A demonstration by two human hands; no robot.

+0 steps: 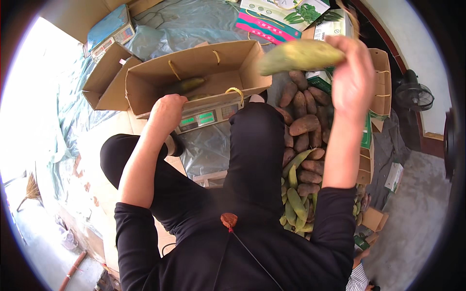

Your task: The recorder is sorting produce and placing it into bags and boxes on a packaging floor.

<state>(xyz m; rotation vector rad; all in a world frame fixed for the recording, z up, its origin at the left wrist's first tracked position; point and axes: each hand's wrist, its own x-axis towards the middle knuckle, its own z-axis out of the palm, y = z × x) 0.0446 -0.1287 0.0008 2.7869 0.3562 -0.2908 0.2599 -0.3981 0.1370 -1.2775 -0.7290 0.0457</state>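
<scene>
My right hand (354, 72), blurred by motion, is raised at the upper right and closed round one end of a long yellow-green fruit (303, 56). The fruit points left, towards an open cardboard box (242, 80) with yellow cord handles. My left hand (167, 109) grips the box's near rim, its fingertips partly hidden. Inside the box lie a similar yellow-green fruit (191, 85) and part of another. Under the box stands a weighing scale (204, 119) with a lit green display. Below my right hand, several brown oblong fruits (305, 125) are heaped beside long green ones (296, 203).
Patterned cartons (286, 14) lie at the far side. Another scale with a blue top (109, 31) stands at the far left, near plastic sheeting (170, 29). A black fan (414, 94) is at the right. Another person's striped sleeve (357, 278) shows at the lower right.
</scene>
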